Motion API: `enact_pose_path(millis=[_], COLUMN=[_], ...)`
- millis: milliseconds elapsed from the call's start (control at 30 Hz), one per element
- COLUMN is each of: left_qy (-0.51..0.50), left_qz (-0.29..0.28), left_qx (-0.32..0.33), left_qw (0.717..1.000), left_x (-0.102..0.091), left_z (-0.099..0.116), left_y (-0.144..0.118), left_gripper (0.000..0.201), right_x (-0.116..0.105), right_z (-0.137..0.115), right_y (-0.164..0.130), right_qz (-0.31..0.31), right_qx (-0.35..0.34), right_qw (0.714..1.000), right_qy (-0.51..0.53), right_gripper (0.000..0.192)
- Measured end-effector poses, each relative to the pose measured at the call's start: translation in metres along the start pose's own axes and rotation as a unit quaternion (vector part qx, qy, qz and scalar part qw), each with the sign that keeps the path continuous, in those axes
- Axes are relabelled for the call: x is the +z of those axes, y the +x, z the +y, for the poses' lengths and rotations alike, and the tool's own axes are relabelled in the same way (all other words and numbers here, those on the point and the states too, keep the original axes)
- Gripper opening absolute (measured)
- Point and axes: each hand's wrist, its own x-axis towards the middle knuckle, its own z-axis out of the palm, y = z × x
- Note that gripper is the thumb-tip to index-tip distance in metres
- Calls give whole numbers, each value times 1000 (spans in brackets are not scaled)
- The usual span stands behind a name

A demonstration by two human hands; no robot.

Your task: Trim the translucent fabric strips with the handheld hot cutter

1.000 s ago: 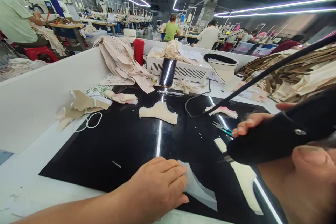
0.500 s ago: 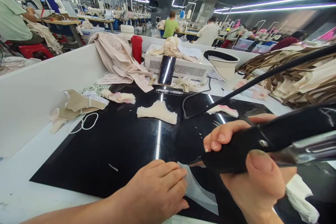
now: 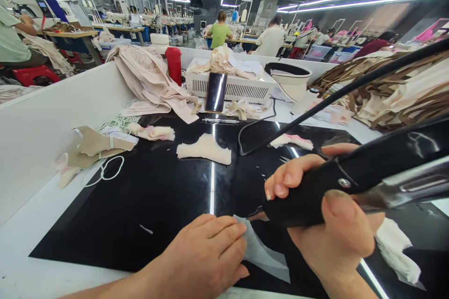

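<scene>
My right hand (image 3: 336,224) is closed around a black corded hand tool (image 3: 301,196) with a metal lever along its underside. Its thin tip points down to the left, beside the upper end of a sheer pale grey fabric piece (image 3: 264,257). Whether the tip touches the cloth I cannot tell. My left hand (image 3: 210,252) has its fingers pressed together on that piece's left end, near the front of the black mat (image 3: 168,201). Farther back on the mat lies a cream stack of cut fabric (image 3: 205,149). At the right a bundle of white fabric (image 3: 396,250) sits beyond my right wrist.
A black cable (image 3: 336,98) crosses the right side. Tan cut pieces (image 3: 98,142) with white cord lie left. Behind the mat are a phone (image 3: 215,92), a pen (image 3: 220,121), a white vented box (image 3: 242,88) and a red cup (image 3: 173,66). Several people sit at sewing machines beyond.
The whole view has shifted slightly, so the things on the table appear a little farther left. Both hands keep nearly the same hold on the fabric piece and the tool.
</scene>
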Motion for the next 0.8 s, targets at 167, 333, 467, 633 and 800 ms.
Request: enact_pose_path(millis=[167,333,467,633,800], left_qy=[10,14,9,10,10], left_qz=[5,10,14,14,14], left_qx=[6,18,17,13,14], left_qw=[1000,1000,1000,1000,1000], left_x=[2,4,2,0,1], left_z=[-3,-5,-5,-3,-3], left_y=[-1,-4,-3,-1,-1], left_gripper=[32,32,33,33,33], right_x=[4,5,5,9,14], right_z=[4,9,8,9,13], right_y=[-2,-5,-7,-5,-5], right_qz=[-15,-6,-4,0,-9], right_qx=[-4,3,1,0,-1], right_qw=[998,997,998,997,997], right_qy=[58,74,64,74,78], right_gripper=[40,39,35,39,39])
